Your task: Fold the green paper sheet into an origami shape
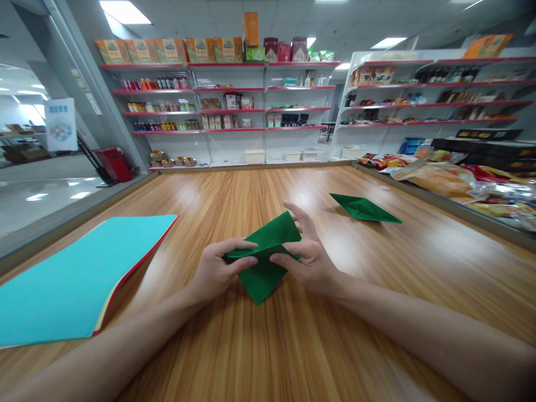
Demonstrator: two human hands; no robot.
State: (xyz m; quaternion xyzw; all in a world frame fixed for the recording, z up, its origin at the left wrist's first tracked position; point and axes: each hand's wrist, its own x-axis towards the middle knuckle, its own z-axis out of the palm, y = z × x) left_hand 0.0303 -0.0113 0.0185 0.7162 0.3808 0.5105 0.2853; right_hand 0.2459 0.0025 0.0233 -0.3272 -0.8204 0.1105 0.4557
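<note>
A folded sheet of green paper (264, 273) is held between my two hands, above the middle of the wooden table. My left hand (220, 265) pinches its left edge, the thumb and index finger along a crease. On the other side, my right hand (307, 251) grips the paper with its thumb in front, while one finger sticks up past the upper corner. The paper has an upper flap and a lower pointed part; some of its folds are hidden by my fingers. Farther right on the table lies a second folded green paper piece (364, 209), long and pointed at both ends.
A stack of coloured paper (92, 268), light blue on top with red and yellow edges beneath, lies on the left of the table (201, 346). Packaged snacks (444, 178) pile up beyond the right edge. Stocked shelves (234, 111) stand behind, and a sign (61, 124) at far left.
</note>
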